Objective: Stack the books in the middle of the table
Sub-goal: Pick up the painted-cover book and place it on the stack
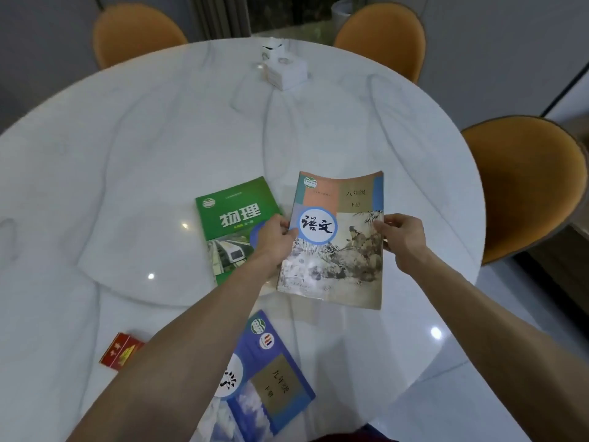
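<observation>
The round table looks like polished white marble with grey veins, glossy enough to mirror lamps; the three books' paper covers show a soft sheen; the orange chairs look matt, cloth-like.

A round white marble table fills the view. At its far side stands a white box, perhaps a tissue holder; it is too blurred to tell. A red pack lies near the front left edge. Three orange chairs stand around the table's far and right sides.
</observation>
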Tool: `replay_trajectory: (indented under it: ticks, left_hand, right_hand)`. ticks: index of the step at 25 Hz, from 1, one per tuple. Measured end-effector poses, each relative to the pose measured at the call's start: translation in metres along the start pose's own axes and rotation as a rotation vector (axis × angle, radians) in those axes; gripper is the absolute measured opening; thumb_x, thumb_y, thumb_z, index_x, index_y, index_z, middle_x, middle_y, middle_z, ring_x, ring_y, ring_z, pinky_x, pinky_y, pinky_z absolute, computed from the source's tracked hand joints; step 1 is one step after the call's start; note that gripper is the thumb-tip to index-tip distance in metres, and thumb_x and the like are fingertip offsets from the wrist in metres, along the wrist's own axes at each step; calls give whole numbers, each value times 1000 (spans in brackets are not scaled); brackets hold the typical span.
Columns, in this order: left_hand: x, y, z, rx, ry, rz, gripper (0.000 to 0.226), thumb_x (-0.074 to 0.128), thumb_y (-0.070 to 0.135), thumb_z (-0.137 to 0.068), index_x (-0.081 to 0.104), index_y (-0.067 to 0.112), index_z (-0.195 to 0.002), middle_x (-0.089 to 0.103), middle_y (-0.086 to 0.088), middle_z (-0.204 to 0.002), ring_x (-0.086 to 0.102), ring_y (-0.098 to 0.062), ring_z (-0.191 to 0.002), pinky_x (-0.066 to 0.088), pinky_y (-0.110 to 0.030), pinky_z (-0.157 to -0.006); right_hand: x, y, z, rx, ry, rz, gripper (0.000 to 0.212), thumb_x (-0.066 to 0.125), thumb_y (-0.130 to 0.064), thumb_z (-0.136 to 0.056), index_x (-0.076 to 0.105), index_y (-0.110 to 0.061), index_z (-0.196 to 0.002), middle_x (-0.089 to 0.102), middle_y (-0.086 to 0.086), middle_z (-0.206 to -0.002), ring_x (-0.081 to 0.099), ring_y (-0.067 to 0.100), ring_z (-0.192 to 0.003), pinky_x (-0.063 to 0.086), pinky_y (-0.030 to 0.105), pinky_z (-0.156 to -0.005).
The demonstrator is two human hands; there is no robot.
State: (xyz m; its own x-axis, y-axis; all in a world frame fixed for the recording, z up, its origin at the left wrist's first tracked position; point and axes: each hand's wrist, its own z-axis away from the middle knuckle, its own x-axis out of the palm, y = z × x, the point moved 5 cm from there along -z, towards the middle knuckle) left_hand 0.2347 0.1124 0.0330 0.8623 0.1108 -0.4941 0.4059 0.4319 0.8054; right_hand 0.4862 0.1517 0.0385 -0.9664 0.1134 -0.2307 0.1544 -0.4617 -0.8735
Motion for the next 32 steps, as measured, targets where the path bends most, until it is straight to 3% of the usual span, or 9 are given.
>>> replay_trajectory:
  ticks: [2,8,13,18,20,23,26,30,32]
  left_hand:
    - [-20,-5,-2,-31,46,56,12,57,17,-92,48,12,-98,59,-8,-100,54,-23,-86,44,-32,-71]
    - [-77,-28,-9,-128,213,135,12,56,17,-92,48,13,-99,57,-7,-96,48,-14,-62,36,-23,-48]
    - [-112,-55,-13,-210,354,179,12,58,16,-89,52,11,-99,60,-13,-100,50,-23,-75,41,-30,-65]
    - [-127,-83,-20,-299,461,225,18,59,16,-89,54,7,-104,64,-20,-104,54,-26,-75,45,-31,-66]
    - [-128,-89,-25,-323,488,219,20,59,16,-90,54,5,-106,65,-22,-105,54,-26,-74,48,-33,-68]
    - [-125,-99,-30,-348,492,190,21,58,15,-90,55,3,-107,65,-23,-104,54,-26,-74,49,-34,-70]
    - [-120,-107,-33,-347,477,106,22,58,16,-90,57,1,-107,67,-22,-102,55,-26,-75,45,-31,-69]
    - [-118,-110,-34,-294,446,-118,23,58,18,-91,64,0,-104,70,-18,-99,63,-31,-88,40,-27,-68]
    - [-116,-111,-35,-281,441,-196,22,57,18,-91,66,0,-101,66,-20,-100,62,-32,-88,38,-27,-68]
  right_hand:
    - [23,-17,-5,-30,-61,36,16,63,-8,-87,65,2,-99,67,20,-97,63,29,-84,56,47,-87]
    - [98,-57,-16,-93,-215,109,16,63,-5,-86,64,4,-99,64,17,-92,60,28,-79,56,44,-84]
    - [156,-67,-21,-88,-347,159,8,64,-3,-84,62,-4,-92,65,18,-96,61,27,-81,56,43,-86]
    - [203,-70,-30,-88,-420,237,11,64,0,-84,62,-8,-76,64,17,-91,57,25,-78,54,42,-85]
    - [218,-67,-37,-95,-434,265,6,63,1,-84,66,-4,-81,64,15,-86,57,25,-75,54,38,-78]
    - [234,-58,-48,-88,-444,325,15,62,0,-84,68,4,-98,64,12,-79,55,23,-70,51,33,-70]
    - [239,-46,-58,-112,-416,408,17,61,-3,-84,70,1,-98,66,10,-76,56,19,-66,52,31,-66]
    - [238,-35,-64,-191,-342,498,22,58,-4,-85,65,13,-97,69,29,-96,49,20,-70,43,27,-62]
    - [240,-32,-62,-241,-336,568,22,55,-2,-85,62,18,-90,60,35,-78,44,21,-68,35,25,-56]
